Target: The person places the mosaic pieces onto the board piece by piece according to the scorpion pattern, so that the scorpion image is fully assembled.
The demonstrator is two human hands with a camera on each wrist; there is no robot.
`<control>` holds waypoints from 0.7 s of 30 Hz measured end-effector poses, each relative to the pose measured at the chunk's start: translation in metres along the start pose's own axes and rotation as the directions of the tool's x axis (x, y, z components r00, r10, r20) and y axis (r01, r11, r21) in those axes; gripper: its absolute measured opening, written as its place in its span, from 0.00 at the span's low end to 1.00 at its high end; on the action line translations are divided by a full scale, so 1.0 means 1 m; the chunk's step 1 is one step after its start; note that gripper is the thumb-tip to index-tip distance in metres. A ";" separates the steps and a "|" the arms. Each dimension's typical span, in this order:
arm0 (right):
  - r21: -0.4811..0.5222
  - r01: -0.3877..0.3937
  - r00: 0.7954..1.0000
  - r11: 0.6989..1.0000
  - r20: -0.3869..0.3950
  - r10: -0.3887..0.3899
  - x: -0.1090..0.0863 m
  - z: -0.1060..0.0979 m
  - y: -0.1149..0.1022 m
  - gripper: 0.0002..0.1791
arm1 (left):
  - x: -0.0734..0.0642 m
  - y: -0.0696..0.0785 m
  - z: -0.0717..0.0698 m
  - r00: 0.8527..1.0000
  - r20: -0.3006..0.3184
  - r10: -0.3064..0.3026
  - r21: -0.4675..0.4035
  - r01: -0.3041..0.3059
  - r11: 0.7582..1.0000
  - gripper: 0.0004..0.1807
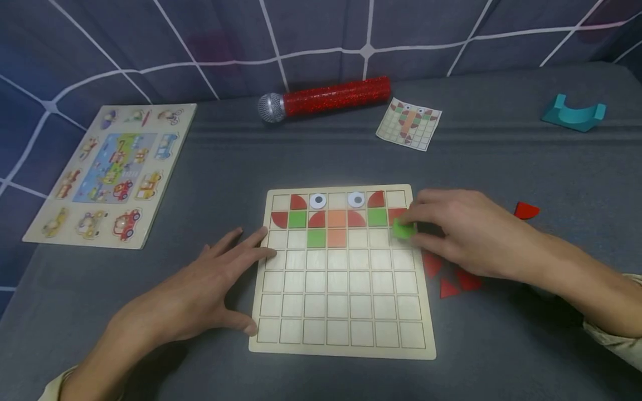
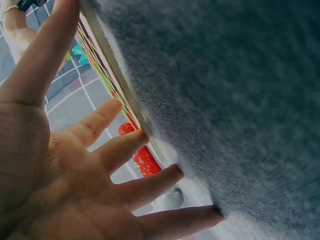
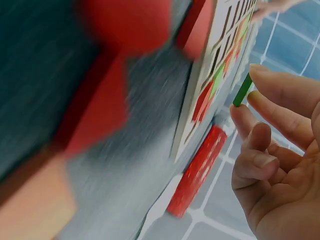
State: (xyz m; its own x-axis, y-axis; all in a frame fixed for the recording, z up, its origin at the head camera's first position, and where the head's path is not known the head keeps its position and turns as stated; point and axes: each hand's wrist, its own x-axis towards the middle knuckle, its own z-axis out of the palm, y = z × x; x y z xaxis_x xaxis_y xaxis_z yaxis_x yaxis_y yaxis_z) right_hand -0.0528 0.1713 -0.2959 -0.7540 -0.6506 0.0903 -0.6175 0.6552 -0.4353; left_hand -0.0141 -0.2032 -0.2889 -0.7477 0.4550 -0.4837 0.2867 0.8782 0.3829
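Note:
A pale wooden grid board (image 1: 337, 305) lies flat on the table, its upper rows holding red quarter-round, green and orange tiles and two eye discs (image 1: 317, 201). My right hand (image 1: 453, 231) pinches a small green square tile (image 1: 403, 229) between thumb and fingertips, over the third row at the board's right edge. In the right wrist view that green tile (image 3: 243, 90) shows edge-on above the board. My left hand (image 1: 200, 289) is spread along the board's left side, fingertips at its edge and thumb near the lower left corner. Loose red pieces (image 1: 468, 279) lie under and beside my right hand.
Behind the board are a red glittery microphone (image 1: 331, 100) and a printed pattern card (image 1: 408, 125). A vehicle picture puzzle (image 1: 60, 220) lies at the left. A teal curved block (image 1: 574, 116) stands at the back right. Another red piece (image 1: 526, 210) lies beyond my right wrist.

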 end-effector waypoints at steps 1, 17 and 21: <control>0.015 0.010 1.000 1.000 0.003 -0.010 0.002 0.002 -0.004 0.16 | 0.000 0.000 0.000 1.000 0.003 -0.001 -0.002 0.001 1.000 0.57; -0.015 0.061 0.992 0.998 0.109 -0.059 0.042 0.027 -0.031 0.08 | 0.002 0.000 0.000 1.000 0.009 -0.024 0.007 0.024 1.000 0.59; -0.029 0.073 0.991 0.997 0.116 -0.069 0.044 0.030 -0.033 0.07 | 0.003 0.001 0.000 1.000 0.012 -0.028 0.003 0.028 1.000 0.59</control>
State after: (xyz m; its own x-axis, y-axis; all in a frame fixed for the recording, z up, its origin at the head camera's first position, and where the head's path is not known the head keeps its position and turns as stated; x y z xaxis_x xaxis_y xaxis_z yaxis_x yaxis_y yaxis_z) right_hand -0.0583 0.1093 -0.3046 -0.6786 -0.7343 0.0157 -0.6770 0.6171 -0.4010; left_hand -0.0157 -0.2014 -0.2901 -0.7481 0.4322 -0.5036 0.2679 0.8910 0.3666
